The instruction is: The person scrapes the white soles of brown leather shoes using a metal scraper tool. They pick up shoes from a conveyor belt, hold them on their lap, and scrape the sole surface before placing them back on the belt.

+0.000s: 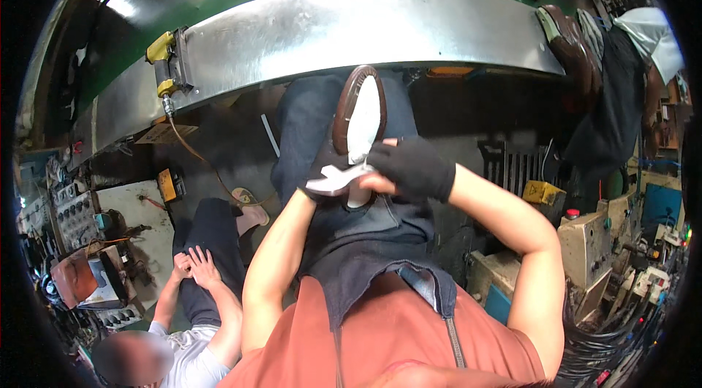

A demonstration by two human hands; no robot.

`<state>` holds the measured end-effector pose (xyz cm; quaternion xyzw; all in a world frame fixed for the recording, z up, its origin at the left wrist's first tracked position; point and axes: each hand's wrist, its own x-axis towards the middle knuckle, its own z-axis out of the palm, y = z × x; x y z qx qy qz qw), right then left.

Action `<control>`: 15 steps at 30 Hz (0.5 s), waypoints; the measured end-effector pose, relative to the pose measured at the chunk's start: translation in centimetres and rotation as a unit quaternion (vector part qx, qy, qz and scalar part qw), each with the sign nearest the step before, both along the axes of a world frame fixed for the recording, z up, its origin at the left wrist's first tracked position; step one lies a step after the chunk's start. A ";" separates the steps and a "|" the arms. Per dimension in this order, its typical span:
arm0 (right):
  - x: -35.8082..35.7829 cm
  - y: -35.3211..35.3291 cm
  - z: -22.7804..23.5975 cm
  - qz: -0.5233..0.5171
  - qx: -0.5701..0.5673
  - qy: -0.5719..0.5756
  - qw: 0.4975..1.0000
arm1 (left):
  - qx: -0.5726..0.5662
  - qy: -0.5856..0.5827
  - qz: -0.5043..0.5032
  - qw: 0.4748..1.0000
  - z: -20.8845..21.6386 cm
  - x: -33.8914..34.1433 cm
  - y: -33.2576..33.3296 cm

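Note:
A brown shoe upper lies sole side up over my lap, toe pointing at the bench, with a white insole along its bottom. My left hand, in a black glove, is closed on its left side near the heel; most of those fingers are hidden. Over the heel end, my right hand, in a black fingerless glove, grips a silver tool with a forked end like an open-end wrench. The forked end points left, above my left hand and wrist.
A metal-edged bench spans the front, bearing a yellow nail gun with a hose at left. More brown shoes sit at far right. Another person sits close on my left. Machinery with a red button stands on my right.

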<state>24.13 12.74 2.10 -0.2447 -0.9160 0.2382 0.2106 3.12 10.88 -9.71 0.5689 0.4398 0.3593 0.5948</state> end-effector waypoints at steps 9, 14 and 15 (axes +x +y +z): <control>1.2 -0.9 -1.8 -0.083 -0.043 -0.051 0.994 | 0.003 0.222 -0.152 0.963 1.6 0.3 0.6; 2.7 -5.1 -6.2 -0.311 -0.587 0.155 0.731 | -0.083 -0.030 0.045 0.995 1.1 0.3 0.3; 2.7 -6.8 -7.3 -0.368 -0.626 0.192 0.660 | -0.095 -0.038 0.031 0.994 0.7 0.1 0.0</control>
